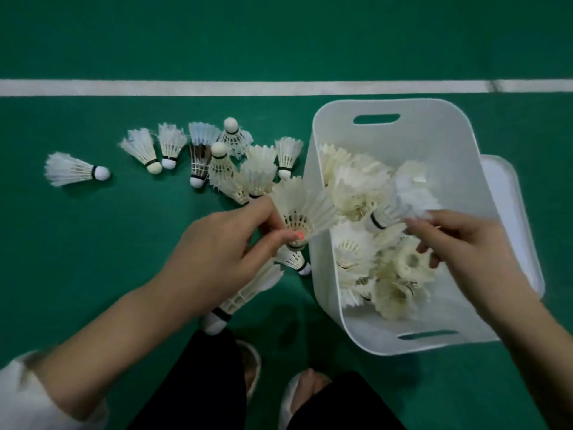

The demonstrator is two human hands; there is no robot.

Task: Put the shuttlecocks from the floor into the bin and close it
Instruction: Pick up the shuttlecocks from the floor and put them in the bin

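Observation:
A white bin (pixel 412 141) stands on the green floor at the right, with several feathered shuttlecocks (pixel 356 193) piled inside. My left hand (pixel 226 240) pinches a shuttlecock (pixel 302 209) by its cork, just left of the bin's near-left wall. Over the bin, my right hand (pixel 465 243) holds another shuttlecock (pixel 390 215) by its feathers, cork pointing left. Several more shuttlecocks (pixel 217 156) lie scattered on the floor to the left, one apart (pixel 74 170) at the far left. Two lie under my left hand (pixel 248 293).
The bin's white lid (pixel 508 193) lies flat on the floor behind the bin's right side. A white court line (pixel 217 87) runs across the floor beyond everything. My feet in white slippers (pixel 297 395) and dark trousers are at the bottom edge.

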